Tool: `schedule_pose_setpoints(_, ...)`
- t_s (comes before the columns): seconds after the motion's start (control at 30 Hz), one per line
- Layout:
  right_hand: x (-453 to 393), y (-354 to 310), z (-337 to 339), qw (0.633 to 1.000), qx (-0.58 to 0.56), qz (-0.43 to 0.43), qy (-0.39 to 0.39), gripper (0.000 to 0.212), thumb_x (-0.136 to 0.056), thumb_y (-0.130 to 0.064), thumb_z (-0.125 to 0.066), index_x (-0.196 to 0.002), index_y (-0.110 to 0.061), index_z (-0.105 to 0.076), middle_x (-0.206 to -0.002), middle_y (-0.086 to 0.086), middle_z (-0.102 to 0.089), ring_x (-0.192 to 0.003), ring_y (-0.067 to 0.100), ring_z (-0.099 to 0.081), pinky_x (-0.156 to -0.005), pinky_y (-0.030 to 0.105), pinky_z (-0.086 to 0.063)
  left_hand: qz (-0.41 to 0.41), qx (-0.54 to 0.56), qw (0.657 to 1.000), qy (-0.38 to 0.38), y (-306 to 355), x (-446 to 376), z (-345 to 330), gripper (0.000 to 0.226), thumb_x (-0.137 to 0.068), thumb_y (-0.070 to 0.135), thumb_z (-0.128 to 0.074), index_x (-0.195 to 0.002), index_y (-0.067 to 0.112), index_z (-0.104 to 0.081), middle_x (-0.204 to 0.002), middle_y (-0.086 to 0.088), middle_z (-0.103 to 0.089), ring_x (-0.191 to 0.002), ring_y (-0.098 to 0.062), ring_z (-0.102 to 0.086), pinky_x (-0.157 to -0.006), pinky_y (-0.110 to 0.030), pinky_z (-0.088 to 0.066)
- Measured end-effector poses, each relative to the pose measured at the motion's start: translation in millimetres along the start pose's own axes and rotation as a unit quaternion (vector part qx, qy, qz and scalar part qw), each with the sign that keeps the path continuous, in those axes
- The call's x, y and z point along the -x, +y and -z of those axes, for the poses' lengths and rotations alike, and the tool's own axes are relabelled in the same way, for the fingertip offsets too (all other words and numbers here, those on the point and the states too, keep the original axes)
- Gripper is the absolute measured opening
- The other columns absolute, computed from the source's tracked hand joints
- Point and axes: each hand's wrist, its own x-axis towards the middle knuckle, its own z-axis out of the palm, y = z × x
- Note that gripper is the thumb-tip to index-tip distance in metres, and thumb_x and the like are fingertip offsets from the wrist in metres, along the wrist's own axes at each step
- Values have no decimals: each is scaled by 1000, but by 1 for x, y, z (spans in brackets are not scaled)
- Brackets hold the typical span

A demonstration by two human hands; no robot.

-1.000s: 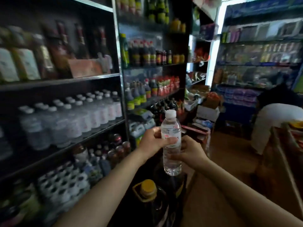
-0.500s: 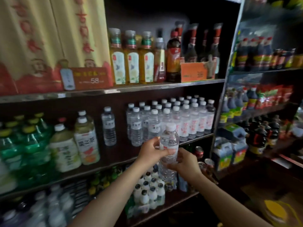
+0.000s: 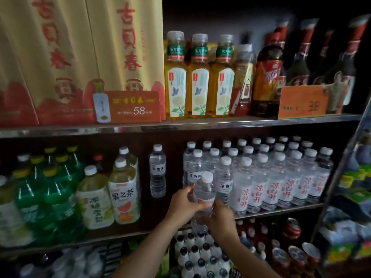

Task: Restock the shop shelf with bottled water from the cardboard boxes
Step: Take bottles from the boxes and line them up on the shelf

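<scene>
- View closer on the shelf (image 3: 200, 229) than half a second ago; water bottle (image 3: 203, 194) carried nearer to the stocked bottles (image 3: 281, 177).
- Left hand (image 3: 183, 207) and right hand (image 3: 219, 217): fingers clamped round bottle, upright at shelf's front edge.

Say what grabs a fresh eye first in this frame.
Both hands at bottom centre: left hand and right hand grip one water bottle in front of the middle shelf. Behind it to the right stands a dense block of white-capped water bottles. Upper left, tall yellow boxes with red lettering stand behind an orange price card reading 58.
</scene>
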Motion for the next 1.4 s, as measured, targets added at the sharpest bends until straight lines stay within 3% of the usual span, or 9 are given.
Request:
schedule_pose_setpoints(0.13, -20, 9, 0, 1000, 6, 21, 5, 48, -76, -15, -74, -117, -20, -50, -104, -6, -65, -92, 13, -65, -79, 32, -55, 2, 2, 1000, 27, -5, -20, -7, 37, -64, 28, -86, -89, 39, -61, -87, 20, -69, -82, 7, -66, -79, -18, -53)
schedule_pose_setpoints(0.27, -30, 13, -1, 999, 40, 15, 24, 37, -82, -17, -69, -111, -14, -45, -102, 3, -64, -90, 22, -65, -69, 32, -53, -2, -14, 998, 54, -7, -36, -18, 50, -62, 36, -85, -107, 30, -64, -100, 12, -71, -91, -2, -67, -85, -26, -55)
schedule_pose_setpoints(0.37, -35, 16, -4, 996, 79, 35, 32, 31, -89, -18, -61, -109, -12, -38, -92, 9, -67, -81, 27, -66, -65, 37, -54, -15, -46, 993, 106, -6, -40, -25, 60, -64, 40, -83, -118, 26, -61, -103, 12, -60, -93, -4, -61, -78, -14, -48)
schedule_pose_setpoints(0.5, -41, 19, -5, 989, 114, 83, 35, 18, -94, -9, -47, -110, -9, -38, -82, 12, -67, -72, 29, -64, -53, 30, -42, 2, -65, 988, 137, -3, -44, -30, 61, -69, 36, -82, -124, 25, -57, -104, 7, -50, -93, -7, -55, -76, -12, -39)
schedule_pose_setpoints(0.7, -43, 22, -13, 982, 129, 128, 46, 7, -92, -9, -53, -98, -8, -48, -71, 11, -64, -64, 31, -61, -51, 36, -41, 49, 6, 992, 116, -15, -34, -27, 43, -69, 25, -84, -102, 24, -56, -90, 17, -59, -91, -9, -63, -81, -23, -53)
schedule_pose_setpoints(0.87, -37, 30, -16, 981, 117, 138, 66, 12, -87, -8, -61, -90, -7, -50, -68, 13, -63, -60, 34, -61, -50, 33, -38, 86, -5, 994, 64, -31, -17, -14, 32, -77, 22, -76, -105, 21, -59, -106, 4, -64, -99, -13, -63, -93, -31, -51)
schedule_pose_setpoints(1.07, -23, 29, -30, 986, 81, 136, 59, 17, -80, -8, -72, -79, -8, -54, -60, 10, -62, -55, 32, -61, -50, 33, -46, 131, -29, 988, 70, -53, 19, 26, 40, -83, 29, -71, -119, 21, -58, -116, 5, -60, -96, -8, -61, -80, -21, -49)
schedule_pose_setpoints(1.23, -9, -26, -70, 960, 44, 277, 12, 21, -73, -18, -81, -76, -14, -61, -56, -5, -63, -49, 15, -62, -44, 25, -46, 162, -34, 975, 150, -68, 60, 80, 36, -83, 27, -72, -116, 19, -59, -110, 4, -61, -103, -11, -60, -88, -25, -51)
schedule_pose_setpoints(1.4, 19, -78, -123, 932, 38, 319, -166, 18, -82, -34, -72, -92, -23, -61, -62, -20, -52, -63, 5, -60, -54, 17, -44, 204, -28, 949, 238, -88, 138, 136, 32, -86, 12, -67, -116, 6, -59, -105, -3, -62, -100, -12, -61, -86, -17, -50)
